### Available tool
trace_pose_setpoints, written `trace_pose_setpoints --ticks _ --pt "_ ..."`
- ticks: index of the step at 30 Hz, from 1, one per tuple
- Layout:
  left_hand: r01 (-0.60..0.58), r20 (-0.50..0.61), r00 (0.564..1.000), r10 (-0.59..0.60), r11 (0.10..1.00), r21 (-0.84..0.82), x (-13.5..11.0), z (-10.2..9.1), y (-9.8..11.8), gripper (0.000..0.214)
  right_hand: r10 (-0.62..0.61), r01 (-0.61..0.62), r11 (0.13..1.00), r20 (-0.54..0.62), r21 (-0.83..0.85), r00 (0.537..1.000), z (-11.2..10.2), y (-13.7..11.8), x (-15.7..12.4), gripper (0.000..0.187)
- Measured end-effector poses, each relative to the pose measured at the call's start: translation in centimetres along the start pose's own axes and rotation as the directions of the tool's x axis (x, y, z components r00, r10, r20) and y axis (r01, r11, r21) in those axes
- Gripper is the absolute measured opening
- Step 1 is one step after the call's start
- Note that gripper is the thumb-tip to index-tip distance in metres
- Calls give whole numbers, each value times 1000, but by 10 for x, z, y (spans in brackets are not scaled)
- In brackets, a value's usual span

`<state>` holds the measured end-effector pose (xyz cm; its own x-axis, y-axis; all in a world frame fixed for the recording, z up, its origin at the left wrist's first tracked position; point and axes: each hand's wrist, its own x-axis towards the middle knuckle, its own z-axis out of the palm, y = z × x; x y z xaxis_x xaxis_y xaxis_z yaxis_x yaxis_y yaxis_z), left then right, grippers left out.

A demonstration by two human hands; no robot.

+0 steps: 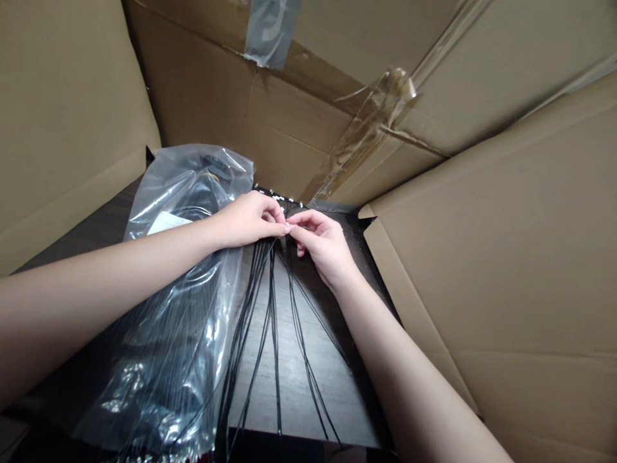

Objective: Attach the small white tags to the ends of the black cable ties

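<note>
My left hand [251, 217] and my right hand [322, 241] meet fingertip to fingertip above the dark table. Both are closed in a pinch on a small white connector [288, 227], which the fingertips mostly cover. Thin black wires [272, 289] lie beneath the hands and fan out toward the table's near edge. Behind the fingers, several little white connectors [277, 198] lie in a loose row by the cardboard. Which wire belongs to the pinched connector cannot be made out.
A clear plastic bag [187, 308] full of black wires lies on the left under my left forearm, with a white label [167, 222] showing. Taped cardboard [289, 122] walls in the back, and cardboard panels [506, 225] stand at both sides. The table [313, 373] is dark wood.
</note>
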<state>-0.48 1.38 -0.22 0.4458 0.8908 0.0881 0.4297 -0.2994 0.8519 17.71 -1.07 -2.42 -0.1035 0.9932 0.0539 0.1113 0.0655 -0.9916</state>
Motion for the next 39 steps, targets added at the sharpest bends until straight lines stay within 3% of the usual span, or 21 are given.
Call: trace_pose_setpoints --ticks 12,24,39 --pt "35 -3 999 -35 998 -50 -1 -1 3 15 17 -16 999 -35 52 999 1 -4 -1 21" --pt "-20 22 1000 19 999 33 0 0 1 16 22 -20 999 -25 50 999 1 -4 -1 22" --pt "-21 25 999 22 998 -57 2 0 -2 22 3 -3 999 1 48 1000 1 -3 0 22"
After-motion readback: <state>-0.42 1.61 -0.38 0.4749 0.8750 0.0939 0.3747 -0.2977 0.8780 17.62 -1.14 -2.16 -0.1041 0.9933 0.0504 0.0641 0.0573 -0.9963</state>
